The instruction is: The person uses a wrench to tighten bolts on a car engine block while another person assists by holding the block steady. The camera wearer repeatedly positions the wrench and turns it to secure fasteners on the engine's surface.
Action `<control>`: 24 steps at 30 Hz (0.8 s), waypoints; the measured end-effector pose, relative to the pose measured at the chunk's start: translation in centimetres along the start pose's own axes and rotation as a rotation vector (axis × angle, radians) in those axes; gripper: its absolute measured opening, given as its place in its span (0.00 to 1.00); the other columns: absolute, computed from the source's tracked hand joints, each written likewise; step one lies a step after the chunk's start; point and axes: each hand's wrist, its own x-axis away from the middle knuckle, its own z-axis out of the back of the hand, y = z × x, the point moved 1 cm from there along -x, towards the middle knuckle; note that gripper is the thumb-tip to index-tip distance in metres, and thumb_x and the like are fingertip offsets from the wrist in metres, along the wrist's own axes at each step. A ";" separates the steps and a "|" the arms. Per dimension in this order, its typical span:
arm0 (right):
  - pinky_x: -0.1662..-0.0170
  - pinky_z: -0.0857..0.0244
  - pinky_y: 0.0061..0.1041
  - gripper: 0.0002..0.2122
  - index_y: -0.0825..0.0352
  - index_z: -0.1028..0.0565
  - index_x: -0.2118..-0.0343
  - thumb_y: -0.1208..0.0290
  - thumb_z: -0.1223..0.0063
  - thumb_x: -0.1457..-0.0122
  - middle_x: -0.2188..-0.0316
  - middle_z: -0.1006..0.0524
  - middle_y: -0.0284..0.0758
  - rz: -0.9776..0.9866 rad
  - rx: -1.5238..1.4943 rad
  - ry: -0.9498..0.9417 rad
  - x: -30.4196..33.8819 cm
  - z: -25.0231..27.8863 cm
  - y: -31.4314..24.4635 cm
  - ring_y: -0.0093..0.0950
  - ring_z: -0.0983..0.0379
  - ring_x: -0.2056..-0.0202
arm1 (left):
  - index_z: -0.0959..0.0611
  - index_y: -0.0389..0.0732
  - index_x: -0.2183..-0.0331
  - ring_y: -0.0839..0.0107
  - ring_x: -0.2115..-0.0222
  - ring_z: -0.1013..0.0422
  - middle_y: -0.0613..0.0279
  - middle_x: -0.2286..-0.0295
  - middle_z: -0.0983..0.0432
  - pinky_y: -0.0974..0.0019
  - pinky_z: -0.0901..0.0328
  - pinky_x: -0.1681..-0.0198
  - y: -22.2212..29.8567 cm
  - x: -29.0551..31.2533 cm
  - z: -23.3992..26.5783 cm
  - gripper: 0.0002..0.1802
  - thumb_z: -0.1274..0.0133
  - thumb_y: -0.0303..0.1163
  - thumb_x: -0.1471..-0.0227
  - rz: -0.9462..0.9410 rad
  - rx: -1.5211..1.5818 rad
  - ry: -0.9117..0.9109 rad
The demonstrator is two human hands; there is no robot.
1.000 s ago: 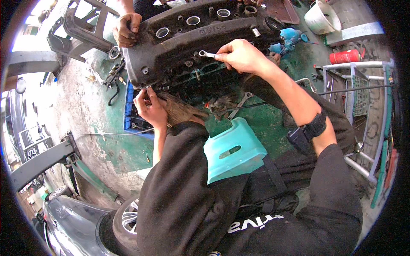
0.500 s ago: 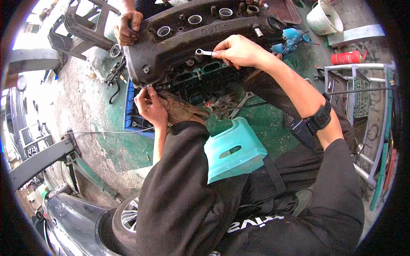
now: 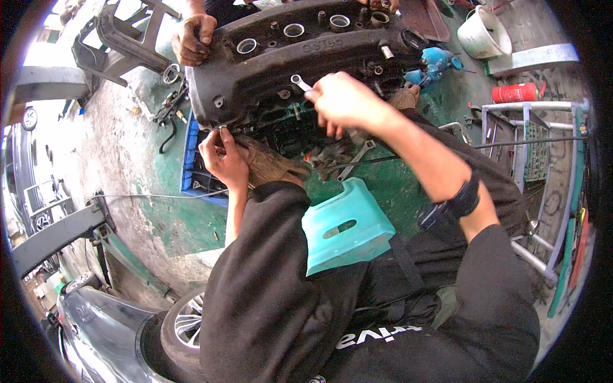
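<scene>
My right hand (image 3: pixel 347 104) is closed round a wrench (image 3: pixel 299 83). Its shiny ring end sticks out to the left, over the near side of the black engine cover (image 3: pixel 262 73). At the engine's near left corner, the fingertips of my left hand (image 3: pixel 223 163) are pinched together against its edge; whatever they hold is too small to make out. Below the cover, dark engine parts show between my hands. Another person's hand (image 3: pixel 193 39) rests on the cover's far left end. A second wrench (image 3: pixel 357 158) lies on the floor under the engine.
A turquoise plastic stool (image 3: pixel 348 249) stands between my legs. Left of the engine is a blue crate (image 3: pixel 191 182). At right are a white bucket (image 3: pixel 482 35), a red extinguisher (image 3: pixel 514 93) and a metal rack (image 3: pixel 555 108). A car wheel (image 3: pixel 185 325) is at lower left.
My right hand and forearm have swung downward, and the wrench now slants with its ring end up. My left hand stays at the corner.
</scene>
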 end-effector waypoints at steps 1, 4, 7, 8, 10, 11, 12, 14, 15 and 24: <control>0.77 0.28 0.31 0.18 0.74 0.25 0.68 0.62 0.62 0.35 0.81 0.24 0.41 0.182 0.292 0.106 0.6 -1.2 -0.7 0.30 0.25 0.83 | 0.21 0.33 0.66 0.71 0.75 0.36 0.59 0.73 0.29 0.69 0.41 0.73 0.0 0.1 -0.1 0.11 0.43 0.30 0.49 -0.004 0.004 0.000; 0.61 0.32 0.41 0.20 0.68 0.22 0.69 0.55 0.61 0.39 0.71 0.22 0.47 0.249 0.028 -0.201 3.3 -5.7 -4.2 0.45 0.25 0.67 | 0.21 0.34 0.66 0.74 0.75 0.36 0.61 0.73 0.29 0.70 0.40 0.73 0.0 0.1 -0.4 0.10 0.42 0.30 0.49 0.099 0.020 0.012; 0.58 0.33 0.41 0.26 0.70 0.22 0.72 0.49 0.63 0.39 0.70 0.22 0.50 0.758 -0.150 -0.469 5.6 -12.4 -9.2 0.47 0.25 0.65 | 0.20 0.39 0.63 0.71 0.72 0.35 0.59 0.70 0.24 0.66 0.39 0.67 0.2 0.3 -0.1 0.13 0.44 0.38 0.46 0.063 -0.039 0.001; 0.56 0.34 0.42 0.26 0.69 0.21 0.72 0.48 0.62 0.39 0.70 0.22 0.50 0.801 -0.086 -0.405 6.3 -13.1 -9.5 0.48 0.25 0.65 | 0.20 0.39 0.62 0.70 0.72 0.35 0.58 0.69 0.24 0.66 0.39 0.67 0.2 0.3 -0.3 0.14 0.44 0.38 0.46 0.056 -0.037 -0.012; 0.53 0.35 0.43 0.24 0.66 0.20 0.72 0.48 0.59 0.41 0.71 0.22 0.50 0.829 0.085 -0.151 6.4 -13.5 -9.3 0.49 0.25 0.64 | 0.22 0.36 0.60 0.69 0.72 0.34 0.56 0.69 0.24 0.66 0.38 0.67 0.0 0.2 0.0 0.17 0.45 0.40 0.46 0.139 -0.111 -0.035; 0.58 0.32 0.41 0.21 0.66 0.20 0.73 0.51 0.56 0.42 0.73 0.22 0.48 0.798 -0.005 0.004 5.6 -12.6 -8.3 0.45 0.24 0.68 | 0.20 0.35 0.66 0.75 0.77 0.35 0.62 0.73 0.30 0.71 0.41 0.75 -0.1 0.5 0.0 0.09 0.42 0.29 0.50 0.308 -0.128 0.052; 0.62 0.29 0.38 0.19 0.66 0.20 0.74 0.53 0.53 0.42 0.75 0.22 0.46 0.656 -0.202 0.080 4.6 -11.8 -7.2 0.40 0.23 0.71 | 0.20 0.35 0.66 0.75 0.76 0.36 0.62 0.73 0.30 0.71 0.41 0.75 -0.2 0.1 0.1 0.09 0.42 0.29 0.50 0.306 0.100 0.053; 0.75 0.30 0.30 0.18 0.70 0.23 0.76 0.57 0.47 0.43 0.78 0.22 0.42 0.203 -0.697 0.078 1.3 -9.9 -4.7 0.30 0.24 0.80 | 0.23 0.35 0.60 0.71 0.71 0.33 0.60 0.69 0.26 0.70 0.39 0.67 0.1 0.0 0.2 0.16 0.44 0.36 0.46 -0.068 0.011 -0.040; 0.78 0.31 0.28 0.17 0.71 0.26 0.73 0.58 0.48 0.42 0.78 0.23 0.40 0.054 -0.980 0.014 0.0 -9.0 -3.4 0.29 0.26 0.82 | 0.22 0.35 0.63 0.72 0.72 0.34 0.60 0.69 0.26 0.70 0.39 0.66 0.0 0.1 0.0 0.13 0.44 0.34 0.46 0.024 -0.036 -0.019; 0.72 0.35 0.23 0.07 0.61 0.26 0.71 0.63 0.46 0.42 0.77 0.25 0.31 -0.054 -1.615 0.136 -4.3 -8.2 -3.2 0.23 0.29 0.76 | 0.21 0.34 0.66 0.75 0.77 0.38 0.62 0.72 0.29 0.72 0.42 0.74 0.8 -0.1 -0.1 0.10 0.43 0.31 0.48 -0.026 -0.015 0.022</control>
